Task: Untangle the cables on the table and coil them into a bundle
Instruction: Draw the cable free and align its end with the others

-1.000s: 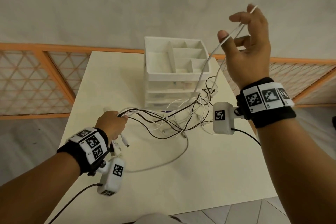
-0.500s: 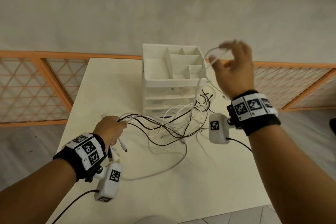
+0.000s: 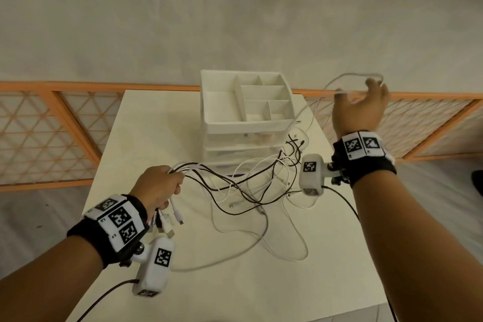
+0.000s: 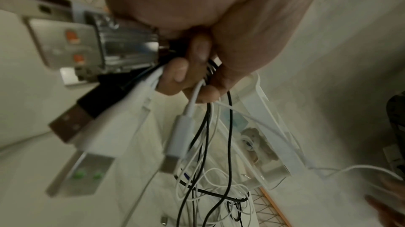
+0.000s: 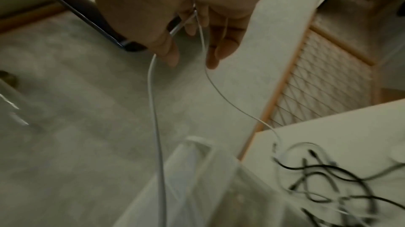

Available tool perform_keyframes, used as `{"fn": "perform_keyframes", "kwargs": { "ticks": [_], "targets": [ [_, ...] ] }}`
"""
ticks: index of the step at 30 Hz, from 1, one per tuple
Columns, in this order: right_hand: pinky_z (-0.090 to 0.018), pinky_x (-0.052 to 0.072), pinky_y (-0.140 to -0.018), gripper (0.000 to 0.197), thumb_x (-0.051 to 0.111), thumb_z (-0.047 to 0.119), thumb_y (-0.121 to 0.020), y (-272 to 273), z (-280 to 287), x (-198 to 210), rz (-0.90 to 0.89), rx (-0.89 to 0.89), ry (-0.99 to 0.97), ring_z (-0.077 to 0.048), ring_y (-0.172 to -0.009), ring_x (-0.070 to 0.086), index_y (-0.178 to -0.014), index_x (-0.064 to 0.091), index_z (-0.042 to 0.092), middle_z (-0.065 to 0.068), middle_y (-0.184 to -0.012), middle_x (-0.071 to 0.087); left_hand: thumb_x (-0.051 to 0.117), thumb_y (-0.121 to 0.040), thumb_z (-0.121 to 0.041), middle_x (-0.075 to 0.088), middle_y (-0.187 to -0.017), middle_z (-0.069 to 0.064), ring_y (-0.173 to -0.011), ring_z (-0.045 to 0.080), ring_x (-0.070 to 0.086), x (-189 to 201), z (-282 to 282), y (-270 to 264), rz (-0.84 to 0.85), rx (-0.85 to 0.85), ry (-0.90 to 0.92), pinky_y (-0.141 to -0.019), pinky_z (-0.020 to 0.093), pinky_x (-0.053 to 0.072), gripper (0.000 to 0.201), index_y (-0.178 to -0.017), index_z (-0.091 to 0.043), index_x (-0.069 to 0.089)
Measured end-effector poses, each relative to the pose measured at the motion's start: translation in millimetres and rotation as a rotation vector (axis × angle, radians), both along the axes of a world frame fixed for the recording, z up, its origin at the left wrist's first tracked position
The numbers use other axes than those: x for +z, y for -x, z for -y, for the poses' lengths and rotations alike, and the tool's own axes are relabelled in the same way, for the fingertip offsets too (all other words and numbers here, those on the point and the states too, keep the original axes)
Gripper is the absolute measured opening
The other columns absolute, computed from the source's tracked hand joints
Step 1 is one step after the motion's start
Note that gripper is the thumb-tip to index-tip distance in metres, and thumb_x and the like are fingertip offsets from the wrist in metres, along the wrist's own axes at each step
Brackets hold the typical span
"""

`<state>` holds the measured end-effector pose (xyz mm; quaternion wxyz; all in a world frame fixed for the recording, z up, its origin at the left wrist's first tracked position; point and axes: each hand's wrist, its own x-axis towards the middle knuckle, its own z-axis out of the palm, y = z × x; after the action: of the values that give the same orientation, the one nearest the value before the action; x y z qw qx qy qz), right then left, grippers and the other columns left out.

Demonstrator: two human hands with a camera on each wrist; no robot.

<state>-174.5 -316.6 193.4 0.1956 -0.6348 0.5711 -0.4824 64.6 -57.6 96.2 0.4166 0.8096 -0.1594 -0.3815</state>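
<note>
A tangle of black and white cables (image 3: 256, 185) lies on the cream table (image 3: 261, 282) in front of a white drawer unit. My left hand (image 3: 159, 185) grips a bunch of cable ends near the table's left side; their USB plugs (image 4: 87, 137) hang below my curled fingers (image 4: 177, 74). My right hand (image 3: 366, 104) is raised off the table's far right edge with a thin white cable (image 3: 350, 78) looped over its fingers (image 5: 166, 47). Both strands of the white cable (image 5: 155, 119) drop from that hand toward the tangle.
The white drawer unit (image 3: 248, 123) with an open compartment tray on top stands at the table's far middle. An orange lattice railing (image 3: 44, 136) runs behind the table. Grey floor surrounds it, and the near half of the table holds only a loose white loop (image 3: 282, 251).
My right hand came down from high up and moved out to the right, carrying the white cable as a loop. The left hand kept its grip and barely shifted.
</note>
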Motion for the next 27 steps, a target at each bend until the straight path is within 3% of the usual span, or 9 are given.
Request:
{"fn": "perform_keyframes", "kwargs": {
  "ticks": [4, 7, 12, 14, 18, 21, 23, 25, 27],
  "targets": [
    [-0.035, 0.023, -0.121, 0.08, 0.064, 0.033, -0.094, -0.2, -0.6, -30.4, -0.157, 0.118, -0.133, -0.024, -0.152, 0.018, -0.157, 0.02, 0.012, -0.006, -0.167, 0.008, 0.055, -0.093, -0.01, 0.054, -0.066, 0.008, -0.049, 0.019, 0.033, 2.2, -3.8, -2.0, 0.025, -0.021, -0.019, -0.043, 0.023, 0.025, 0.017, -0.077, -0.005, 0.056],
    [-0.019, 0.029, -0.109, 0.084, 0.065, 0.034, -0.093, -5.4, 6.5, -25.9, -0.199, 0.238, -0.034, -0.02, -0.148, 0.029, -0.159, 0.017, 0.016, -0.002, -0.167, 0.007, 0.055, -0.095, -0.012, 0.053, -0.067, 0.007, -0.049, 0.018, 0.033, 4.8, -3.0, -0.2, 0.03, -0.039, -0.016, -0.042, 0.023, 0.026, 0.018, -0.079, -0.005, 0.056],
    [-0.01, 0.046, -0.084, 0.087, 0.07, 0.027, -0.091, 1.4, 0.1, -25.5, -0.186, 0.349, 0.094, 0.004, -0.09, 0.06, -0.159, 0.016, 0.018, 0.003, -0.168, 0.005, 0.054, -0.096, -0.011, 0.055, -0.063, 0.007, -0.046, 0.019, 0.031, 5.6, -3.9, 1.8, 0.009, -0.051, 0.044, -0.041, 0.022, 0.026, 0.015, -0.082, -0.004, 0.055],
    [-0.015, 0.043, -0.088, 0.094, 0.07, 0.02, -0.09, 13.9, -8.7, -47.8, -0.294, 0.343, -0.022, -0.002, -0.102, 0.06, -0.16, 0.007, 0.024, 0.005, -0.168, -0.003, 0.055, -0.095, -0.011, 0.055, -0.061, 0.007, -0.043, 0.018, 0.031, 6.6, -6.7, 2.0, -0.004, -0.053, 0.066, -0.04, 0.022, 0.027, 0.017, -0.08, -0.005, 0.053],
    [-0.032, 0.051, -0.09, 0.1, 0.062, 0.008, -0.09, 40.4, -42.6, -102.3, -0.612, 0.341, -0.635, -0.034, -0.139, 0.042, -0.158, -0.005, 0.036, -0.002, -0.166, -0.019, 0.059, -0.095, -0.018, 0.052, -0.059, 0.005, -0.043, 0.017, 0.031, 10.3, -12.6, 1.6, -0.089, -0.103, 0.117, -0.041, 0.023, 0.027, 0.024, -0.074, -0.009, 0.053],
    [-0.038, 0.042, -0.106, 0.067, 0.062, 0.014, -0.088, 39.3, -65.7, -115.4, -0.621, 0.345, -0.539, -0.031, -0.131, 0.051, -0.151, 0.039, 0.024, -0.012, -0.162, 0.028, 0.059, -0.097, -0.026, 0.05, -0.054, 0.002, -0.042, 0.015, 0.03, 16.6, -14.0, 5.4, -0.125, -0.161, 0.13, -0.039, 0.022, 0.026, 0.026, -0.078, -0.009, 0.057],
    [-0.029, 0.05, -0.093, 0.043, 0.067, 0.014, -0.086, 24.5, -88.5, -106.7, -0.451, 0.502, -0.32, -0.013, -0.089, 0.067, -0.127, 0.065, 0.022, -0.003, -0.13, 0.064, 0.058, -0.099, -0.028, 0.05, -0.053, 0.001, -0.04, 0.014, 0.029, 23.2, -13.0, 12.7, -0.139, -0.224, 0.147, -0.039, 0.022, 0.025, 0.026, -0.08, -0.009, 0.057],
    [-0.018, 0.048, -0.073, 0.036, 0.074, 0.015, -0.083, 2.7, -118.7, -89.2, -0.338, 0.71, -0.174, -0.005, -0.061, 0.057, -0.116, 0.069, 0.027, 0.01, -0.103, 0.068, 0.057, -0.1, -0.028, 0.05, -0.053, 0.001, -0.042, 0.014, 0.03, 31.3, -11.6, 21.9, -0.151, -0.308, 0.177, -0.04, 0.023, 0.026, 0.026, -0.082, -0.009, 0.056],
    [-0.014, 0.043, -0.063, 0.05, 0.079, 0.021, -0.079, -17.7, -146.0, -70.6, -0.297, 0.853, -0.085, -0.007, -0.057, 0.05, -0.124, 0.063, 0.033, 0.011, -0.088, 0.06, 0.056, -0.1, -0.029, 0.051, -0.054, 0.001, -0.045, 0.014, 0.031, 38.7, -11.2, 30.7, -0.153, -0.403, 0.206, -0.042, 0.023, 0.027, 0.025, -0.083, -0.01, 0.058]
  ]
}}
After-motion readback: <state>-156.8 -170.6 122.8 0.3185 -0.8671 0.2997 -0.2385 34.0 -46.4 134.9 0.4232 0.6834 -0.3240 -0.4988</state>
